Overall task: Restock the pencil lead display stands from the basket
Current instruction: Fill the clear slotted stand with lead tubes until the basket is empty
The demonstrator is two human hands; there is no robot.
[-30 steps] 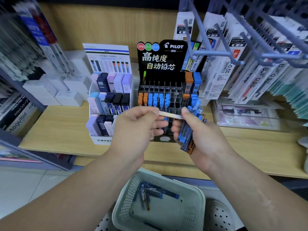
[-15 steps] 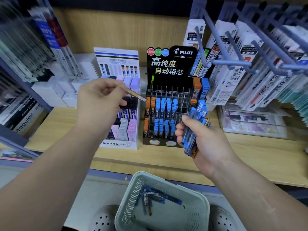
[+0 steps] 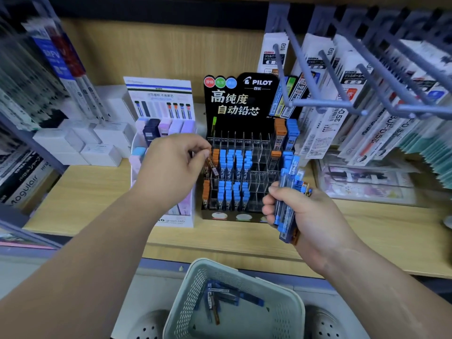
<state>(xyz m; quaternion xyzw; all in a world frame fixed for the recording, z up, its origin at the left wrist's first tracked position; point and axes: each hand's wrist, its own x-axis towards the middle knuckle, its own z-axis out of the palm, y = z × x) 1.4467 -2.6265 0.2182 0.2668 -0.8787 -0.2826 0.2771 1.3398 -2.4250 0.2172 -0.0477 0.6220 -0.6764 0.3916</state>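
left hand (image 3: 171, 167) reaches forward at the end of a bare forearm that crosses from the lower left. its knuckles are up and its fingers curled, and thumb and fingertips pinch one orange-capped lead case (image 3: 212, 168). that case is tilted, with its lower end at the leftmost slots of the black pilot display stand (image 3: 241, 99), beside the orange cases standing in the middle tier.

right hand (image 3: 308, 216) sits lower and further right, in front of the stand's right edge. its fingers are wrapped round a bundle of lead cases (image 3: 288, 189). most of these are blue-capped, with some orange showing at the back, and they stand nearly upright, fanning out above the fist.

the stand rests on a pale wooden shelf (image 3: 85, 196), just beside a white mono stand (image 3: 161, 99) of pastel and dark cases that the left hand partly hides. orange and blue cases fill the pilot stand's left columns.

white boxes (image 3: 73, 140) are stacked further left. grey metal hooks (image 3: 318, 104) jut out at the upper right, with refill packs (image 3: 342, 123) hanging behind them. below the shelf edge sits a pale green mesh basket (image 3: 186, 304), with a few loose cases (image 3: 220, 299) lying flat on its bottom.
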